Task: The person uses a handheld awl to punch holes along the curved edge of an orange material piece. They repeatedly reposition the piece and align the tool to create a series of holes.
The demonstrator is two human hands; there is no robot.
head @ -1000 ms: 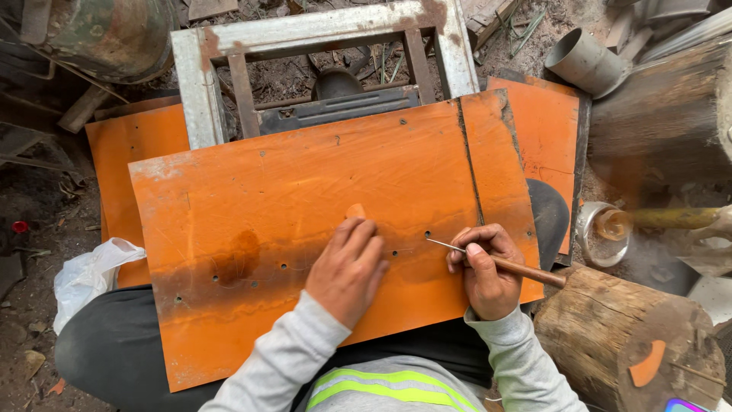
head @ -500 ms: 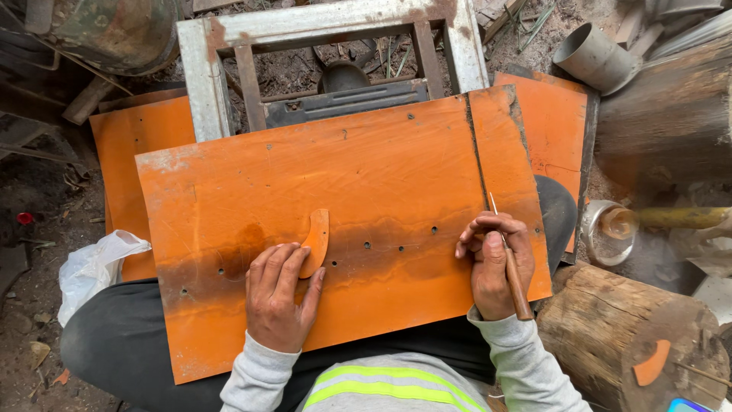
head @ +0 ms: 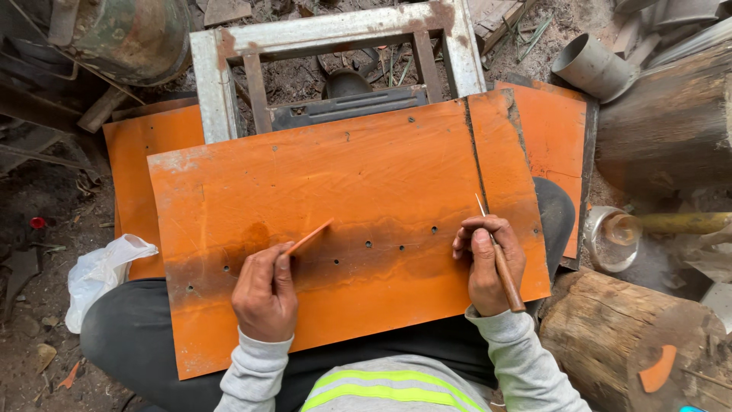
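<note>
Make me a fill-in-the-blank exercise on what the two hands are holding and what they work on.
1. The right hand holds a pointed tool with a ____ handle.
2. The left hand holds a small flat piece coloured ____.
3. The big orange sheet rests across the person's ____.
4. A row of small ____ runs across the sheet.

Missing words: wooden; orange; lap; holes

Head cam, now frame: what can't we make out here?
- Lower edge of the orange sheet: hidden by both hands and sleeves.
- Tip of the awl in the right hand: too thin to tell whether it touches the sheet.
- Small orange piece held by the left hand: seen edge-on, so its shape is unclear.
- Metal frame: top cut off by the picture edge.
- Log: cut off bottom right.
</note>
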